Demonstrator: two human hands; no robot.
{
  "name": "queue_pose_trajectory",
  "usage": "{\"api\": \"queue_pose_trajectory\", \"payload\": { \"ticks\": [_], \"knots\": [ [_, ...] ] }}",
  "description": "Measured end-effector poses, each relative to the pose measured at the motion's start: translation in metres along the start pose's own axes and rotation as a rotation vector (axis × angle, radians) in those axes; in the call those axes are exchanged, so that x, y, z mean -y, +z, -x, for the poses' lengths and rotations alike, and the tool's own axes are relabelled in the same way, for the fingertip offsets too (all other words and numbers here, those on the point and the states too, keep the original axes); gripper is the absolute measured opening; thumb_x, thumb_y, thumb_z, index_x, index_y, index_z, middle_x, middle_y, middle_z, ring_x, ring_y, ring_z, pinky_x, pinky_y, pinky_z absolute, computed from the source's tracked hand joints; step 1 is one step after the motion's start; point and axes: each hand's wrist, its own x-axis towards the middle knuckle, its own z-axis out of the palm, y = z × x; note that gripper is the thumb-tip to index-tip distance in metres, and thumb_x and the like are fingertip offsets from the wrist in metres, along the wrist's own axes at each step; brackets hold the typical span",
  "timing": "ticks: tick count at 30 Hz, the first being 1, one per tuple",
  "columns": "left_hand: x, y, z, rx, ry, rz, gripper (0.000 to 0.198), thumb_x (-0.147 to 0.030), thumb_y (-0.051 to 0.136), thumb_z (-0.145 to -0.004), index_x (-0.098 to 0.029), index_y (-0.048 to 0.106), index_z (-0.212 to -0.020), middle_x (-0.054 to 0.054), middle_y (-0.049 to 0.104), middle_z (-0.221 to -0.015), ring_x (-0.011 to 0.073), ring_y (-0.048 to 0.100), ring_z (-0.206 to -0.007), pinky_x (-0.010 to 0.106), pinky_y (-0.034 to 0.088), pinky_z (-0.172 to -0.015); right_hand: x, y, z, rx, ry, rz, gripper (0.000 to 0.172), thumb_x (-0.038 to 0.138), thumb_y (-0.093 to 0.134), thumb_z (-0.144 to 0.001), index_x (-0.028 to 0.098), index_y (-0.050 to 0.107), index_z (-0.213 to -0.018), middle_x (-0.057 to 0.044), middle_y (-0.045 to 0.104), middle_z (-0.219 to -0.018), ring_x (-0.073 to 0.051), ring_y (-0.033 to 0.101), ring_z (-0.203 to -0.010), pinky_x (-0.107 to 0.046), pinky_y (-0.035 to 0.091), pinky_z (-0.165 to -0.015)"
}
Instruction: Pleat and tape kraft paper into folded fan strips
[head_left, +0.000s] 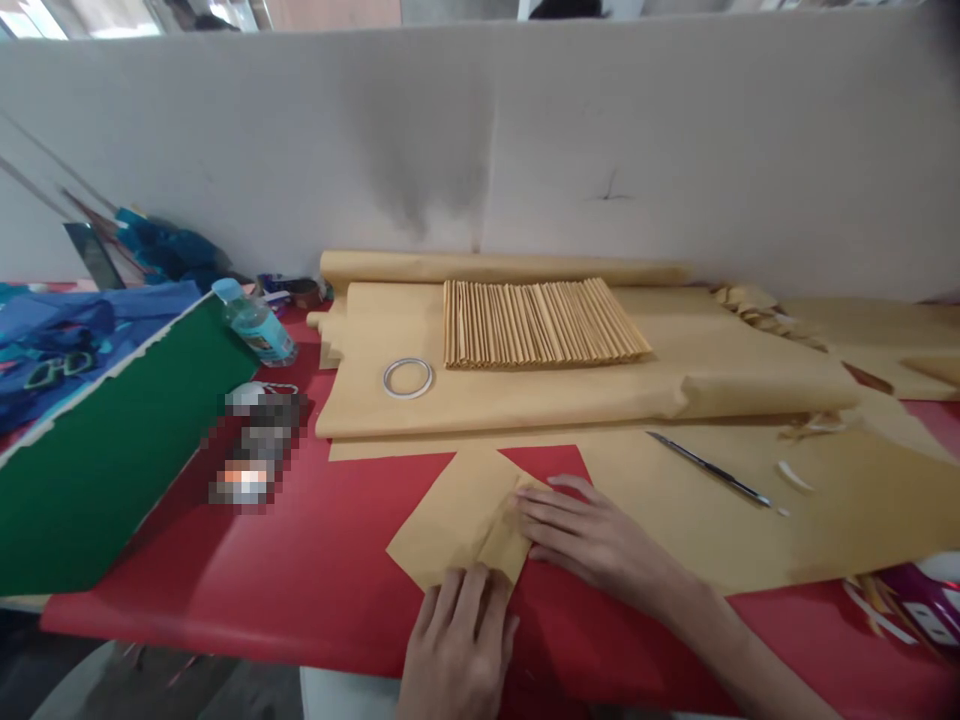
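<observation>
Pressing folded paper (457, 515) on red table (300, 580) | left hand (457, 645) flat, near edge | right hand (596, 540) flat, flap

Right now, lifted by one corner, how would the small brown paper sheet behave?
Likely floppy: the brown paper sheet is thin and takes a fold beneath the right hand. Probably very light, so it may slide on the glossy red table if the left hand lifts off.

Pleated paper stack (540, 322) beside tape ring (407, 378); bottle (255, 322) near green sheet (97, 450).
</observation>
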Motion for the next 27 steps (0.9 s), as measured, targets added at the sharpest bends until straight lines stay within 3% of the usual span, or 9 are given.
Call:
{"api": "queue_pose_trajectory", "payload": {
  "ticks": [5, 9, 12, 15, 18, 21, 27],
  "knots": [
    [-0.003, 0.003, 0.005, -0.053, 0.035, -0.063, 0.031, -0.014, 0.042, -0.102, -0.016, 0.071, -0.111, 0.011, 0.072, -0.104, 0.0238, 0.067, -0.092, 0.037, 0.050, -0.078, 0.003, -0.004, 0.001, 0.074, -0.168, 0.061, 0.032, 0.013, 0.044, -0.106, 0.019, 0.068, -0.126, -0.007, 0.070, -0.135, -0.020, 0.059, -0.133, -0.042, 0.047, -0.112],
    [-0.001, 0.000, 0.015, -0.005, 0.114, -0.084, 0.036, -0.009, 0.041, -0.100, -0.017, 0.072, -0.116, 0.008, 0.075, -0.112, 0.0230, 0.067, -0.106, 0.036, 0.050, -0.088, 0.007, -0.005, 0.005, 0.092, -0.135, 0.056, 0.030, 0.014, 0.045, -0.106, 0.019, 0.068, -0.124, -0.007, 0.071, -0.133, -0.020, 0.058, -0.135, -0.042, 0.045, -0.114],
    [-0.003, 0.001, 0.023, -0.050, 0.126, -0.068, 0.033, -0.016, 0.044, -0.102, -0.020, 0.073, -0.118, 0.005, 0.076, -0.117, 0.0210, 0.067, -0.111, 0.035, 0.048, -0.093, 0.012, -0.006, 0.006, 0.091, -0.031, 0.027, 0.027, 0.018, 0.051, -0.104, 0.023, 0.071, -0.122, -0.007, 0.071, -0.132, -0.021, 0.056, -0.137, -0.045, 0.045, -0.115],
    [-0.010, 0.005, 0.026, -0.080, 0.092, -0.029, 0.030, -0.030, 0.048, -0.104, -0.021, 0.073, -0.119, 0.003, 0.078, -0.113, 0.0194, 0.069, -0.103, 0.034, 0.046, -0.095, 0.020, -0.006, 0.006, 0.073, 0.149, -0.008, 0.023, 0.027, 0.058, -0.101, 0.031, 0.072, -0.120, -0.006, 0.067, -0.138, -0.025, 0.057, -0.134, -0.050, 0.046, -0.112],
    [-0.013, 0.008, 0.024, -0.070, 0.110, -0.003, 0.035, -0.038, 0.046, -0.105, -0.021, 0.073, -0.118, 0.004, 0.078, -0.111, 0.0194, 0.069, -0.101, 0.034, 0.045, -0.100, 0.026, 0.000, 0.004, 0.054, 0.285, -0.054, 0.021, 0.034, 0.066, -0.097, 0.030, 0.071, -0.117, -0.006, 0.066, -0.135, -0.027, 0.059, -0.127, -0.050, 0.047, -0.110],
    [-0.010, 0.009, 0.020, -0.043, 0.187, 0.013, 0.036, -0.040, 0.049, -0.102, -0.019, 0.073, -0.120, 0.006, 0.075, -0.123, 0.0204, 0.066, -0.115, 0.033, 0.043, -0.107, 0.029, 0.006, 0.001, 0.067, 0.406, -0.073, 0.031, 0.040, 0.072, -0.092, 0.026, 0.066, -0.119, -0.009, 0.066, -0.130, -0.028, 0.060, -0.122, -0.048, 0.050, -0.105],
    [-0.006, 0.012, 0.022, -0.046, 0.214, 0.011, 0.036, -0.037, 0.051, -0.101, -0.017, 0.072, -0.123, 0.006, 0.072, -0.132, 0.0211, 0.063, -0.126, 0.033, 0.039, -0.115, 0.011, 0.015, -0.011, -0.011, 0.683, -0.038, 0.013, 0.039, 0.057, -0.101, 0.026, 0.059, -0.104, -0.005, 0.067, -0.114, -0.025, 0.061, -0.110, -0.044, 0.049, -0.095]
  ]
}}
